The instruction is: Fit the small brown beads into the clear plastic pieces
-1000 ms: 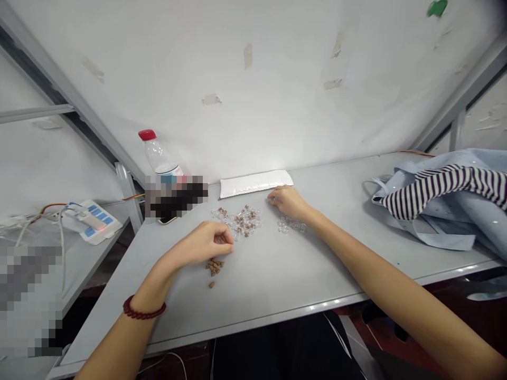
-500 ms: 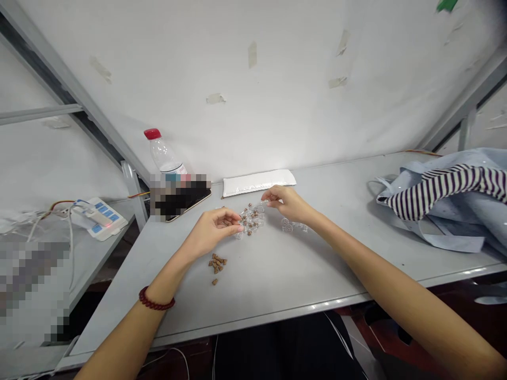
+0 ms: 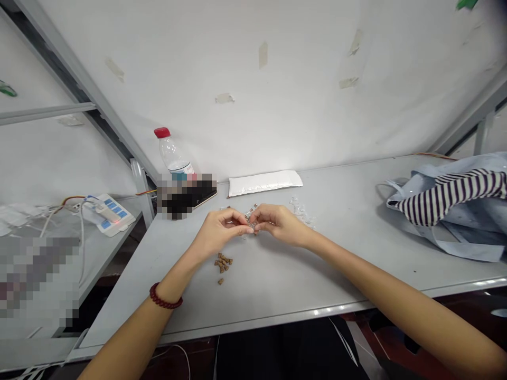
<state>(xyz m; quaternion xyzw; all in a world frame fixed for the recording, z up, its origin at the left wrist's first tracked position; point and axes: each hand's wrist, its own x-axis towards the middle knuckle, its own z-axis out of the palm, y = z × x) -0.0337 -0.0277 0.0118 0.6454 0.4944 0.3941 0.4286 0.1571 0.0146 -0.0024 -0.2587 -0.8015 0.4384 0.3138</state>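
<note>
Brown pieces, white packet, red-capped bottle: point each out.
Brown pieces [image 3: 224, 260]: head view, middle of the main cluster.
White packet [image 3: 265, 182]: head view, middle of its visible side.
Red-capped bottle [image 3: 171, 152]: head view, its clear upper part.

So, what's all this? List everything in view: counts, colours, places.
Brown pieces: over ten, brown, mostly front left
Clear pieces: several, transparent, centre
Packet: one, white, against wall
Bottle: one, clear, red-capped, back left
Dark device: one, black, before bottle
Fabric: one heap, blue, striped, right
Power strip: one, white, blue, left
Cables: several, mostly white, left
Tape: several scraps, beige, wall
Frame bars: several, grey, both sides
Table: one, grey, centre
Bracelet: one, dark red, left wrist
Legs: two, dark trousers, bottom
Left hand, right hand: one each, centre, fingers close together
</note>
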